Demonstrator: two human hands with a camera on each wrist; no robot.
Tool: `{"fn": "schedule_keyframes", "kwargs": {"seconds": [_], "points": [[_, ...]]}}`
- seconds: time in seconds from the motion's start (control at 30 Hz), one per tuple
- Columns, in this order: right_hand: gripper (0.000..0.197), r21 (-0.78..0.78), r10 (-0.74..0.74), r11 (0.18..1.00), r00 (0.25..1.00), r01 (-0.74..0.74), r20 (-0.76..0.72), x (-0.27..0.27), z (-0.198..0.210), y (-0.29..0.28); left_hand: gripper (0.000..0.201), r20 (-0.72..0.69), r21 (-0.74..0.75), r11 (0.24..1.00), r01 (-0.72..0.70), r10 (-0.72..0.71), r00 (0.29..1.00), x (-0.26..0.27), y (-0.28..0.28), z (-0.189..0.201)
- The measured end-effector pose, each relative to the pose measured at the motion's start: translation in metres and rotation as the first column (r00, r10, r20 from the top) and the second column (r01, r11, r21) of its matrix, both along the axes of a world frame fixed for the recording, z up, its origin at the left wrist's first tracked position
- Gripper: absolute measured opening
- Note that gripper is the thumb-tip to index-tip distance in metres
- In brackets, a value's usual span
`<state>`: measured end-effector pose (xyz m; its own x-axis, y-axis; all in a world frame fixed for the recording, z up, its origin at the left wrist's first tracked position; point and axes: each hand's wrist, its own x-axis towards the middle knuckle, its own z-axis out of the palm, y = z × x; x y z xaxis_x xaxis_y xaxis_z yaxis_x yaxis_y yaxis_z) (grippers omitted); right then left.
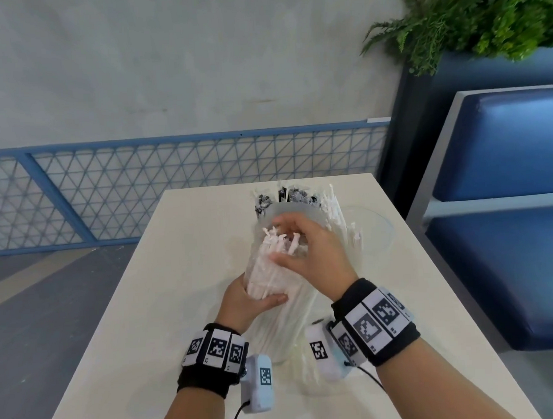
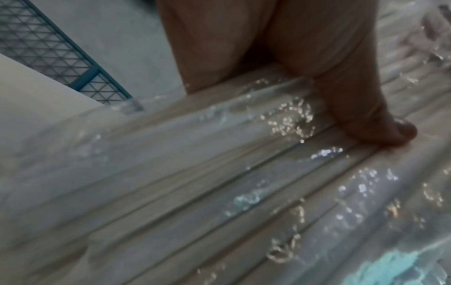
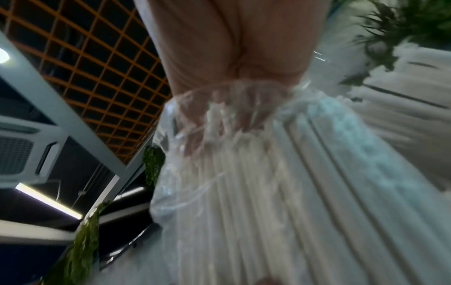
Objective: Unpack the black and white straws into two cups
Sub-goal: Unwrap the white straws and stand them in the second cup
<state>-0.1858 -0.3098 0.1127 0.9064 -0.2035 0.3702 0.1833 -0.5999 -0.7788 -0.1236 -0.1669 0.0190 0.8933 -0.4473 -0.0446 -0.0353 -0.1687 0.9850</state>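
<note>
My left hand (image 1: 257,295) grips the lower part of a clear plastic bag (image 1: 272,273) full of white straws (image 1: 280,241), held tilted above the table; its thumb (image 2: 380,133) presses the plastic. My right hand (image 1: 289,240) is at the bag's mouth, and its fingers (image 3: 219,115), seen through the plastic, close on the straw tips. Behind the hands a cup holds black straws (image 1: 284,197). To its right, more white straws (image 1: 336,212) stand in a clear cup (image 1: 381,226).
The white table (image 1: 146,312) ends close behind the cups. A blue padded bench (image 1: 510,229) runs along the right side, with a green plant (image 1: 483,16) above it. A blue mesh railing (image 1: 139,184) and floor lie to the left.
</note>
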Motion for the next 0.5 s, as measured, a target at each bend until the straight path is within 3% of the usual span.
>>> {"fn": "schedule_keyframes", "kwargs": {"seconds": [0.07, 0.13, 0.23, 0.33, 0.5], "points": [[0.059, 0.016, -0.033, 0.999, 0.990, 0.035, -0.134, -0.001, -0.005, 0.004, 0.040, 0.034, 0.004, 1.000, 0.024, -0.024, 0.999, -0.001, -0.001, 0.001], [0.065, -0.141, -0.090, 0.988, 0.965, 0.056, -0.246, 0.002, -0.013, 0.008, 0.044, 0.051, 0.019, 0.998, 0.052, -0.053, 0.997, -0.002, -0.004, 0.001], [0.055, -0.252, -0.155, 0.962, 0.966, 0.100, -0.206, 0.008, -0.022, 0.014, 0.048, 0.040, 0.042, 0.996, 0.073, -0.075, 0.996, 0.000, -0.005, 0.000], [0.041, -0.137, -0.103, 0.987, 0.988, 0.087, -0.118, 0.009, -0.024, 0.013, 0.049, 0.019, 0.053, 0.997, 0.052, -0.053, 0.998, 0.003, -0.004, 0.000], [0.015, 0.289, -0.010, 0.957, 1.000, 0.017, -0.026, 0.012, -0.013, 0.005, 0.040, 0.009, 0.045, 0.999, 0.021, -0.021, 1.000, 0.004, -0.004, 0.002]]}}
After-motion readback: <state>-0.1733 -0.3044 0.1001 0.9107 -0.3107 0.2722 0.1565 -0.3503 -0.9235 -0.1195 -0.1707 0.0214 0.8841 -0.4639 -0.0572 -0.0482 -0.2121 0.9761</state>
